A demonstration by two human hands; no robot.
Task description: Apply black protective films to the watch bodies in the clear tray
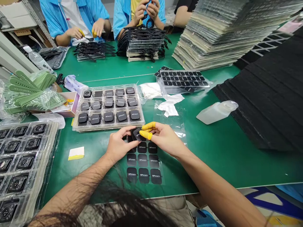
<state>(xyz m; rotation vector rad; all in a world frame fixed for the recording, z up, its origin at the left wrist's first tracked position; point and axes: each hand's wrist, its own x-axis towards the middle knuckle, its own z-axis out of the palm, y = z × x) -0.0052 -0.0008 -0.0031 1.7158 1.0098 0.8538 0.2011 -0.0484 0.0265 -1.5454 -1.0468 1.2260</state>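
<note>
Between thumb and fingers, my left hand (pixel 119 143) holds a black smartwatch body (pixel 136 135) with white lettering on its square face. My right hand (pixel 167 138), with yellow finger cots on thumb and forefinger, pinches at the right edge of that face; whether a film edge is between the fingertips is hidden. Below both hands lies a clear sheet of black square screen films (pixel 142 160) with white lettering. Just beyond my left hand stands a clear plastic tray (pixel 106 128) of watch bodies, most with lettered black faces.
At left is a stack of trays (pixel 53 135) with watches; beyond it, green straps (pixel 35 91). A translucent bottle (pixel 213 112), white wipes (pixel 170 105) and more film sheets (pixel 183 78) lie right of centre. Tall tray stacks (pixel 213 34) and black foam (pixel 265 88) border the right. Co-workers (pixel 75 19) sit opposite.
</note>
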